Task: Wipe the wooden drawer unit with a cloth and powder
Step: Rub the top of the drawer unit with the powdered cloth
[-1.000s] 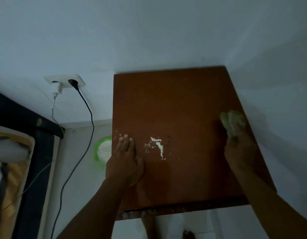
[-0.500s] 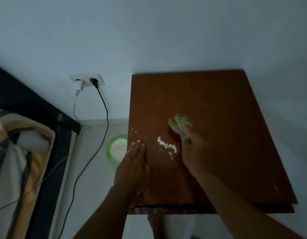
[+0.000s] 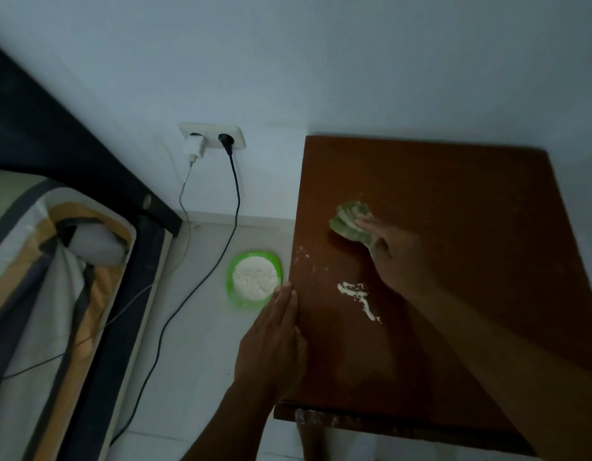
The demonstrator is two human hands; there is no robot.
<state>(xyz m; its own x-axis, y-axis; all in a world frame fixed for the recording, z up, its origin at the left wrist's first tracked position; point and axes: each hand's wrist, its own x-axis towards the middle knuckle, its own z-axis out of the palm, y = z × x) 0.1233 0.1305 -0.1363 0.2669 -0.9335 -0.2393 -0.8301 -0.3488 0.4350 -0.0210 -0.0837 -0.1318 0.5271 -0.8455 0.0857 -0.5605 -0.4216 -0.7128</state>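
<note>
Nearest you, your left hand (image 3: 271, 341) lies flat with its fingers straight and together along the edge of the wooden drawer unit (image 3: 470, 211) at about 8 o'clock on its top, gripping nothing. Just past it toward the middle, at about 7 o'clock on the top, a short white streak of powder (image 3: 357, 299) lies on the dark brown wood, with a few loose specks scattered toward the edge at 9 o'clock. Farther in, your right hand (image 3: 401, 257) reaches across the top and presses the green cloth (image 3: 347, 221) against the wood at about 10 o'clock, fingers laid fairly straight over it, the crumpled cloth fanning out beyond the fingertips. On the pale floor at 9 o'clock from the unit, just beside its edge and your left fingertips, a green bowl (image 3: 233, 277) holds a mound of white powder. Beyond it, at 11 o'clock, a wall socket (image 3: 239, 139) carries a white charger (image 3: 194, 147) and a black plug (image 3: 226, 140), whose cable (image 3: 233, 207) trails down past the bowl.
</note>
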